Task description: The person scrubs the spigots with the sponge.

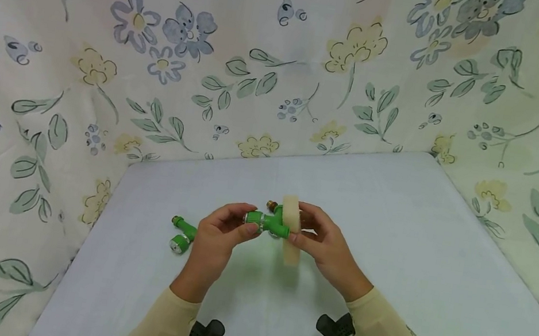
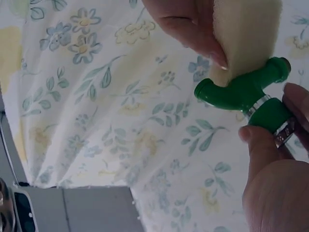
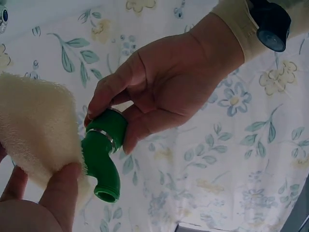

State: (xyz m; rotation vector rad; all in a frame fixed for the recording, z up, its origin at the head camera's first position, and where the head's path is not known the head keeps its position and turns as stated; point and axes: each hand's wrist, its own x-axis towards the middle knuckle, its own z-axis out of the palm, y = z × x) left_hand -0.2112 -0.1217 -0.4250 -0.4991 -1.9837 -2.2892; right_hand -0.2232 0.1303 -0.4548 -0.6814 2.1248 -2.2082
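Note:
My left hand (image 1: 218, 237) pinches a green Y-shaped hose connector (image 1: 270, 223) by its ribbed collar with a silver ring, thumb on the near side. A cream sponge block (image 1: 292, 213) is gripped between the thumb and fingers of my right hand (image 1: 328, 245). In the left wrist view the sponge (image 2: 246, 36) sits against the fork between the connector's two branches (image 2: 236, 94). One branch's round open mouth (image 3: 106, 194) faces outward in the right wrist view. Both hands are held over the white table, and the sponge hides part of the far branch.
Another green connector (image 1: 180, 243) lies on the white table (image 1: 396, 227), partly behind my left hand. A brass-coloured end (image 1: 271, 205) shows just behind the held connector. Floral fabric (image 1: 273, 75) hangs along the table's back and sides.

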